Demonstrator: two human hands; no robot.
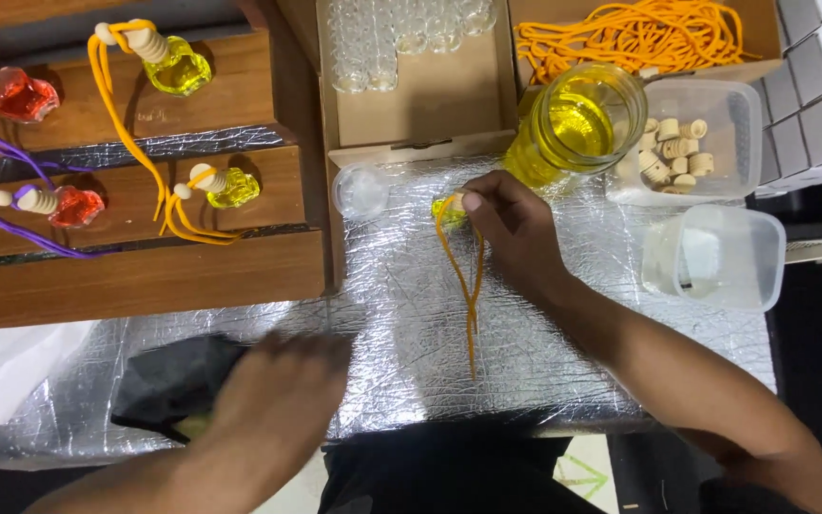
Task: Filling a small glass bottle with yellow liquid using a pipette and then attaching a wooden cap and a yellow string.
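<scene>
My right hand (514,227) pinches a small bottle of yellow liquid (448,208) on the foil-covered table (411,333). An orange cord (468,286) loops from the bottle and trails toward me. My left hand (273,400), blurred, rests on a black cloth (168,381) at the near left of the table. A big glass jar of yellow liquid (577,128) stands just beyond the right hand.
Wooden steps at left hold finished small bottles, yellow (178,62) and red (21,93), with orange and purple cords. A cardboard box (420,95) holds empty glass bottles. Orange cords (635,38) fill another box. A clear tub of wooden caps (682,148) and an empty tub (715,257) sit at right.
</scene>
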